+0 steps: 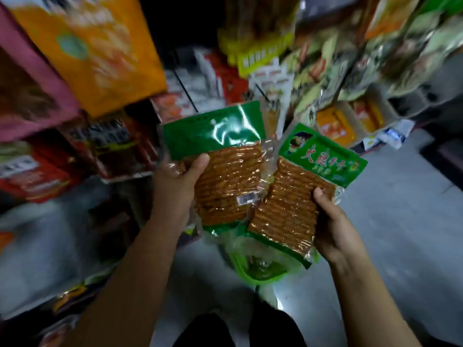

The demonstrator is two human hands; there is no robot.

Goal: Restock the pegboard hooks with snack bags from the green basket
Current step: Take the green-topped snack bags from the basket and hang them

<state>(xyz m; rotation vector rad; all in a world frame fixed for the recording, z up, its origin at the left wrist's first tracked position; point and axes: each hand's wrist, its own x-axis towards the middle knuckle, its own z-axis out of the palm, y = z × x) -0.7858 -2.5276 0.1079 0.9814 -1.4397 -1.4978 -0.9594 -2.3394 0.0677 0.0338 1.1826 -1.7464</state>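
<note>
Each of my hands holds a snack bag with a green header and brown strips inside. My left hand [179,181] grips the left snack bag [225,176] by its left edge, back side up with a white label. My right hand [330,221] grips the right snack bag [298,204] at its right edge, with its printed red characters facing up. The two bags touch side by side in mid-air. Below them on the floor sits the green basket [253,269], with more packets inside. Two dark pegboard hooks [185,90] stick out just above the left bag.
Hanging snack bags crowd the view: a large orange bag [92,48] at upper left, red packs [37,176] at left, green and yellow packs [325,61] at upper right. Orange boxed goods [350,121] stand at right. Grey floor [400,221] lies to the right.
</note>
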